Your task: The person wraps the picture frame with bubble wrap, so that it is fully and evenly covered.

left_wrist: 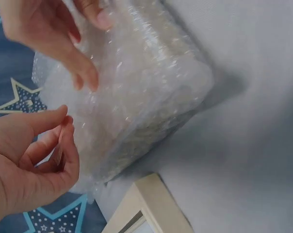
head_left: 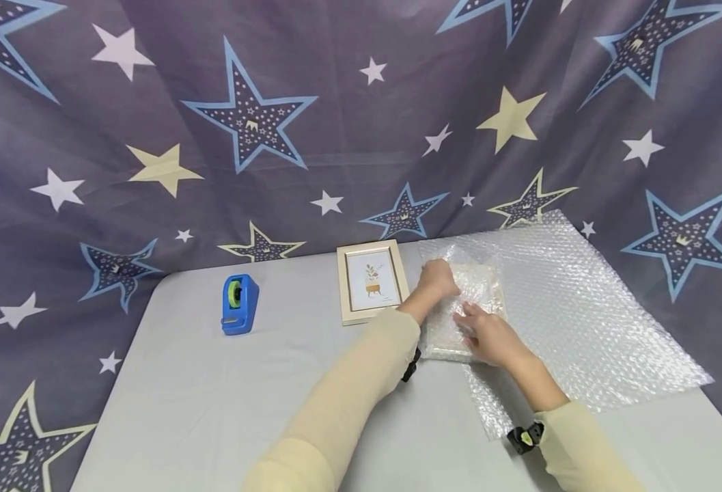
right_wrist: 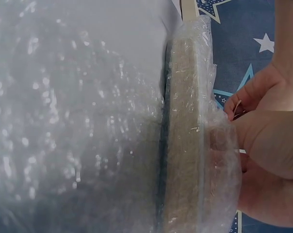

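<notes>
A flat, boxy frame wrapped in bubble wrap (head_left: 437,335) lies on the table before me, its pale edge (right_wrist: 183,141) showing through the plastic. Over its upper left part, my left hand (head_left: 438,279) has thumb and fingertips drawn together. In the left wrist view, the left hand (left_wrist: 37,160) pinches what looks like a small piece of clear tape (left_wrist: 58,154). My right hand (head_left: 497,338) rests on the right side of the package. The left wrist view shows that right hand (left_wrist: 54,39) with loosely extended fingers on the wrap.
A loose sheet of bubble wrap (head_left: 582,321) spreads to the right, one strip reaching toward the front. Left of the package lies a framed plant picture (head_left: 373,280). Farther left stands a blue tape dispenser (head_left: 246,307) with a green roll core. A star-patterned curtain (head_left: 311,61) hangs behind the table (head_left: 195,403).
</notes>
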The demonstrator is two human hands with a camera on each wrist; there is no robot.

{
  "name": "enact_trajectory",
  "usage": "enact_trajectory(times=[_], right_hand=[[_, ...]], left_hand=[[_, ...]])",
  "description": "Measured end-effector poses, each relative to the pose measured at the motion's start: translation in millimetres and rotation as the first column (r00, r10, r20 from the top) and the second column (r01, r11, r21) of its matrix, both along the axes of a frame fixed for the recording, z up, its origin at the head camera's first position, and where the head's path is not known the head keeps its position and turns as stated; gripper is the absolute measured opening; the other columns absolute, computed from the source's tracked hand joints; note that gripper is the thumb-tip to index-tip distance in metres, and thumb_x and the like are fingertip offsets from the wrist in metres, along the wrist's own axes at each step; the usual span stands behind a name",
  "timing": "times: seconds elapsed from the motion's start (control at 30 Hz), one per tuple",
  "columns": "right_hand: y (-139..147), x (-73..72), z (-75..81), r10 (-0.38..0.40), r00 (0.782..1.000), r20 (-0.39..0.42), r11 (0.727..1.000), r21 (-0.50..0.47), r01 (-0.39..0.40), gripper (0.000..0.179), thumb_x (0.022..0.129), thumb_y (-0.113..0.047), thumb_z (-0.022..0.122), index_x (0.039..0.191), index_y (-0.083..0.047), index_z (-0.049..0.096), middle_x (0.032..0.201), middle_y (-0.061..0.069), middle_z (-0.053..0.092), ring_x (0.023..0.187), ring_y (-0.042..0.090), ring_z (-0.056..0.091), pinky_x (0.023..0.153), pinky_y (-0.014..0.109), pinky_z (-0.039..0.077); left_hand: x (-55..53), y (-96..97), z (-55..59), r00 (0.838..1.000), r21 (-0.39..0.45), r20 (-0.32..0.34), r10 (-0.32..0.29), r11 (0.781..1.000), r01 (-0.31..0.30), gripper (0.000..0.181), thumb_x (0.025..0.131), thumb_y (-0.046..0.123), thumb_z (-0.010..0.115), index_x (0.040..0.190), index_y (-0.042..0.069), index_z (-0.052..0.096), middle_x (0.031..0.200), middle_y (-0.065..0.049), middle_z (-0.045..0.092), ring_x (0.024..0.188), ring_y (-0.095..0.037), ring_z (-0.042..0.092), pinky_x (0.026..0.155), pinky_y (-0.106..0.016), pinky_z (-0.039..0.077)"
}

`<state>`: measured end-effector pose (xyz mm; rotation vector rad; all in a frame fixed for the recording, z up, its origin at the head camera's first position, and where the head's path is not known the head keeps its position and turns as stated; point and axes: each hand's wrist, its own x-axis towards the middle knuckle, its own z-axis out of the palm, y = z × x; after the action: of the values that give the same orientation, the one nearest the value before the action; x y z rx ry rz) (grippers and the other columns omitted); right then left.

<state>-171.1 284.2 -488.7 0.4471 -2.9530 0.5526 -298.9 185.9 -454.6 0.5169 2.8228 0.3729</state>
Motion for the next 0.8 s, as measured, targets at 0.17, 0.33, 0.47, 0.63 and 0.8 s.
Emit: enact_trajectory(times=[0.17,0.33,0.47,0.63,0.8], right_hand=[[-1,0.8,1.7,0.009,1.000,-0.020,1.000,-0.002,-0.009,0.045,0.073,0.002,0.071,0.117,0.004,0.065,0.129,0.034,0.055,0.118,0.049,0.055,0.098,0.056,0.048],[-2,0.8,3.1,0.004,1.000,-0.016,1.000,-0.004,-0.004,0.044,0.074,0.002,0.071,0.118,0.005,0.064,0.130,0.034,0.054,0.119,0.049,0.055,0.098,0.056,0.048],[-2,0.1,3.7,0.002,1.000,-0.012,1.000,-0.008,-0.002,0.045,0.075,0.002,0.071,0.119,0.005,0.064,0.131,0.033,0.054,0.120,0.048,0.055,0.099,0.055,0.047],[-1,1.5,3.1,0.011,1.000,-0.015,1.000,-0.008,-0.011,0.044,0.075,0.002,0.069,0.119,0.005,0.064,0.130,0.034,0.054,0.120,0.049,0.055,0.098,0.055,0.048],[0,3.2,2.8,0.012,1.000,-0.020,1.000,-0.012,-0.012,0.044,0.075,0.002,0.069,0.118,0.006,0.064,0.128,0.035,0.055,0.119,0.049,0.055,0.097,0.055,0.049]], left_hand=[[12.7,-0.4,-3.3,0.992,0.105,-0.089,0.088,0.991,-0.079,0.024,0.074,0.018,0.078,0.093,0.005,0.072,0.097,-0.008,0.075,0.093,-0.021,0.071,0.086,-0.024,0.056],[17.4,1.9,-6.6,0.981,0.107,-0.158,0.111,0.990,-0.094,0.015,0.074,0.007,0.071,0.088,0.008,0.072,0.091,-0.007,0.075,0.087,-0.020,0.072,0.076,-0.024,0.059],[16.2,3.1,-10.1,0.976,0.060,-0.183,0.117,0.992,-0.107,0.014,0.075,0.013,0.073,0.089,0.011,0.072,0.093,-0.005,0.075,0.086,-0.019,0.072,0.073,-0.025,0.059],[14.4,-0.6,-13.9,0.981,0.046,-0.161,0.106,0.994,-0.099,0.023,0.074,0.029,0.080,0.088,0.013,0.071,0.093,-0.002,0.075,0.085,-0.017,0.071,0.074,-0.026,0.058],[13.3,-10.8,-13.5,0.994,0.196,-0.082,0.074,0.979,-0.057,0.012,0.073,0.014,0.080,0.077,0.009,0.070,0.083,-0.004,0.073,0.077,-0.019,0.068,0.068,-0.023,0.055]])
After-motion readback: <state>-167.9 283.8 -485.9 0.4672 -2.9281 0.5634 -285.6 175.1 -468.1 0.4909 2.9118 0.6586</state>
